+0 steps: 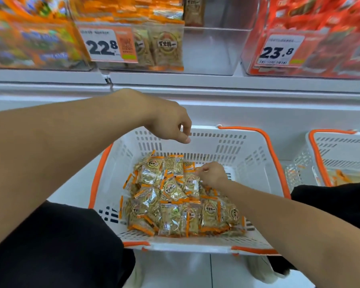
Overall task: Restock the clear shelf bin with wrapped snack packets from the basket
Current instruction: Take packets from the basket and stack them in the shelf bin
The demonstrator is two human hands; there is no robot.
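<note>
- Your left hand (170, 123) hangs above the far rim of the white basket (258, 163), fingers curled downward with the thumb and fingertips drawn close together; no packet shows between them, and whether they pinch something tiny you cannot tell from this view.
- Your right hand (213, 174) is down inside the basket at the right edge of the pile, fingers curled onto the snack packets (175, 196); it looks to be pinching the top of one packet, though the exact hold is hidden by the knuckles.
- The packets are clear wrappers with orange ends and a round label, heaped in the middle and near side of the basket floor.
- The basket has orange-trimmed rims and slotted walls, and sits between your knees, which are in black trousers (60, 246).
- The clear shelf bin (212, 50) stands on the shelf above and behind the basket. A few matching packets (164, 46) stand upright at its left side; the rest of its front shows bare.
- A price tag reading 22.8 (108, 44) is fixed to the bin's left front.
- To the right, another clear bin holds red packets (320, 28) with a 23.8 tag (281, 50).
- A second orange-trimmed basket (341, 154) sits at the right edge.
</note>
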